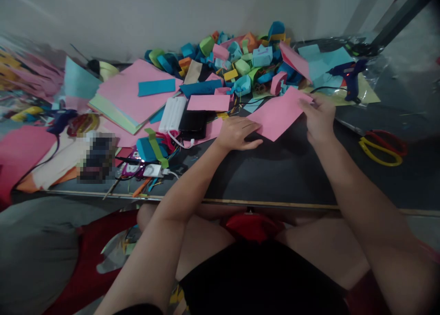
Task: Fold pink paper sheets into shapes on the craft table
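Observation:
A pink sheet of paper [277, 115] is held slanting over the dark table, between my two hands. My right hand [320, 118] pinches its upper right corner between thumb and fingers. At the sheet's left edge, my left hand [237, 132] has its fingers stretched out and its thumb apart, the fingertips touching the paper. Just behind my left hand lie a smaller pink paper piece [208, 102] and a black phone-like device [192, 124].
Folded coloured paper pieces [242, 67] are heaped along the wall. A blue glue gun [350, 79] stands at the back right, with red-and-yellow-handled scissors [381, 152] before it. Paper sheets [127, 90], a white power bank [173, 113] and cables lie left.

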A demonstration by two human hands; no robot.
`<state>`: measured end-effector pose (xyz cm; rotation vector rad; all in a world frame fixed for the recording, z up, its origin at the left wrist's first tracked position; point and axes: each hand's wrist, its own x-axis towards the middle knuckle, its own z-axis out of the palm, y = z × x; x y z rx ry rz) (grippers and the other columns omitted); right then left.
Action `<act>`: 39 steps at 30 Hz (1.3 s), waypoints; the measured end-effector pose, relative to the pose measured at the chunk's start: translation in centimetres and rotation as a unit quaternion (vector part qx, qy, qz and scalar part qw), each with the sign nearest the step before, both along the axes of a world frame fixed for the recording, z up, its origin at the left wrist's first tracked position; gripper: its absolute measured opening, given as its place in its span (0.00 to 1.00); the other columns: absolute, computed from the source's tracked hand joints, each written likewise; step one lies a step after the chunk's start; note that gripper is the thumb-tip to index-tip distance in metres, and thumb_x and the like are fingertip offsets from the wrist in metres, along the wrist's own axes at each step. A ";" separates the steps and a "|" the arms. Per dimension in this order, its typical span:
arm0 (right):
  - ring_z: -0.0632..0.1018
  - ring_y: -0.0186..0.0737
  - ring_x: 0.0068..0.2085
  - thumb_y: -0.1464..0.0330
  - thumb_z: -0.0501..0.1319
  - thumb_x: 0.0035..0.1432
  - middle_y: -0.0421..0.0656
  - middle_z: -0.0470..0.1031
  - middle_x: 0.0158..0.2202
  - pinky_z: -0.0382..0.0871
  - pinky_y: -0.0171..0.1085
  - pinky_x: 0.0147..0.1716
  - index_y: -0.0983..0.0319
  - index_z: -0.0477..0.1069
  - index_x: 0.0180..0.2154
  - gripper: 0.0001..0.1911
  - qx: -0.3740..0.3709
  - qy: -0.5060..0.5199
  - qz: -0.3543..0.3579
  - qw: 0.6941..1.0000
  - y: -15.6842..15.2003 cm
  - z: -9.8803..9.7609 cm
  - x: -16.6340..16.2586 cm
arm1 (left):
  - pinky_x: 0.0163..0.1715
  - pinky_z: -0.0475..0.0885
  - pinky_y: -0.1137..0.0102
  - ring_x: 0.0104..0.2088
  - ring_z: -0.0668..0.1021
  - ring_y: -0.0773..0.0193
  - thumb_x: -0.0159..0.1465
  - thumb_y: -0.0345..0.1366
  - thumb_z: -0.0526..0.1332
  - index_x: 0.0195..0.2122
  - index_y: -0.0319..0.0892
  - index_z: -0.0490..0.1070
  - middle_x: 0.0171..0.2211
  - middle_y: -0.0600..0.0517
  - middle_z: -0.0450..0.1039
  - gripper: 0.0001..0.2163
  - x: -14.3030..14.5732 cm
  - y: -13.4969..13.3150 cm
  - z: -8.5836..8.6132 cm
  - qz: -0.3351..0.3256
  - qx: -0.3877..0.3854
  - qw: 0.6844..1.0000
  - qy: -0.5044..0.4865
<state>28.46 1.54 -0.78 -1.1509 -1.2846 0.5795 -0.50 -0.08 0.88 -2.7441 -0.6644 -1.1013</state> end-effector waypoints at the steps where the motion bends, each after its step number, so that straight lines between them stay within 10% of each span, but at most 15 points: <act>1: 0.85 0.56 0.45 0.41 0.68 0.55 0.48 0.83 0.42 0.83 0.58 0.40 0.54 0.77 0.51 0.31 0.003 -0.001 0.002 1.000 -0.3 0.6 -0.2 | 0.43 0.79 0.62 0.42 0.86 0.58 0.72 0.57 0.53 0.46 0.42 0.81 0.40 0.46 0.85 0.25 -0.1 -0.1 0.1 0.005 -0.013 1.000 -0.016; 7: 0.83 0.59 0.51 0.37 0.59 0.60 0.48 0.82 0.44 0.84 0.57 0.40 0.53 0.76 0.49 0.31 -0.012 -0.006 0.020 1.000 -1.3 3.1 -1.0 | 0.56 0.74 0.53 0.63 0.74 0.51 0.76 0.58 0.44 0.64 0.42 0.65 0.63 0.38 0.72 0.29 -0.2 0.5 0.6 0.165 -0.093 0.968 -0.166; 12: 0.83 0.56 0.52 0.40 0.65 0.57 0.46 0.82 0.44 0.82 0.56 0.46 0.54 0.77 0.44 0.27 0.026 0.023 0.030 0.999 -1.3 3.1 -1.3 | 0.54 0.76 0.57 0.59 0.79 0.54 0.74 0.59 0.49 0.73 0.51 0.48 0.63 0.39 0.70 0.32 0.3 2.8 -1.2 0.043 -0.251 0.949 -0.185; 17: 0.84 0.49 0.44 0.45 0.74 0.50 0.44 0.83 0.40 0.81 0.50 0.47 0.57 0.79 0.40 0.25 0.012 0.104 0.064 0.992 -2.7 4.3 -3.0 | 0.45 0.79 0.61 0.46 0.84 0.52 0.62 0.65 0.64 0.62 0.46 0.69 0.42 0.46 0.80 0.35 1.0 2.1 -0.6 -0.044 -0.448 0.821 -0.352; 24: 0.83 0.45 0.37 0.47 0.77 0.43 0.43 0.83 0.33 0.79 0.44 0.38 0.57 0.81 0.35 0.24 -0.153 0.044 0.202 0.966 -5.2 6.8 -4.4 | 0.30 0.78 0.67 0.37 0.86 0.54 0.66 0.73 0.42 0.50 0.38 0.81 0.38 0.42 0.83 0.44 0.3 0.1 3.2 -0.099 -0.656 0.708 -0.242; 29: 0.80 0.42 0.32 0.52 0.75 0.49 0.42 0.83 0.29 0.70 0.39 0.31 0.59 0.83 0.31 0.17 -0.195 -0.215 0.257 0.922 -5.8 6.8 -4.5 | 0.21 0.71 0.75 0.26 0.80 0.66 0.64 0.53 0.68 0.40 0.38 0.83 0.31 0.47 0.83 0.20 1.8 -0.5 2.5 -0.025 -0.664 0.734 -0.140; 35: 0.82 0.45 0.35 0.57 0.72 0.55 0.45 0.85 0.34 0.70 0.41 0.36 0.59 0.84 0.35 0.12 -0.159 -0.330 0.150 0.918 -5.4 6.2 -4.9 | 0.24 0.65 0.76 0.24 0.74 0.71 0.64 0.38 0.66 0.28 0.38 0.81 0.22 0.53 0.76 0.10 2.4 -0.8 1.8 0.062 -0.460 0.876 -0.128; 39: 0.84 0.48 0.40 0.62 0.67 0.60 0.44 0.86 0.38 0.73 0.43 0.40 0.57 0.86 0.37 0.09 -0.162 -0.327 0.169 0.915 -4.2 5.6 -3.6 | 0.25 0.65 0.75 0.25 0.75 0.70 0.62 0.37 0.67 0.28 0.37 0.81 0.24 0.51 0.78 0.09 1.9 -0.7 1.8 0.087 -0.415 0.893 -0.150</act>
